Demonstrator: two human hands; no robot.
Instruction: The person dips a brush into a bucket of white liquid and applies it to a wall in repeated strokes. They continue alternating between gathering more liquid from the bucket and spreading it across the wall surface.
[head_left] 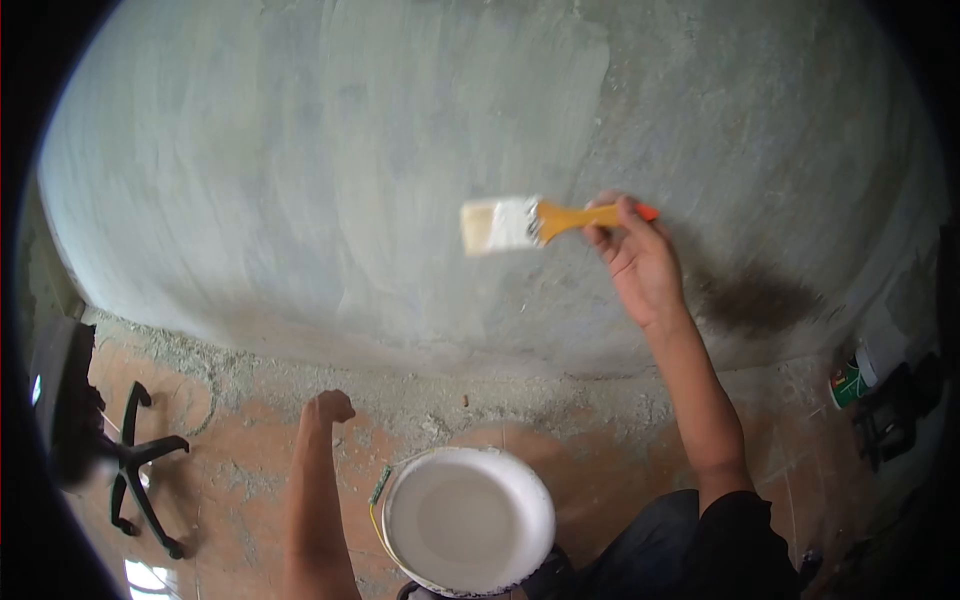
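Note:
My right hand (638, 250) grips the handle of a flat paintbrush (515, 224) with a yellow-orange handle and a red end. Its bristles are pale and point left, and white paint coats the part near the handle. The brush is held up in front of a grey-green wall (400, 130), overlapping it in this view. My left hand (328, 406) is curled into a fist, low near the foot of the wall, with nothing showing in it. Below, between my arms, stands a white bucket (540, 500) holding whitish liquid (465, 515).
Scrapings and dust (410, 405) lie along the wall's base on the tiled floor (245, 500). A black office chair (130, 455) stands at the left. On the right are a green can (847, 384) and a dark object (895, 415). The bucket's wire handle (377, 525) hangs at its left side.

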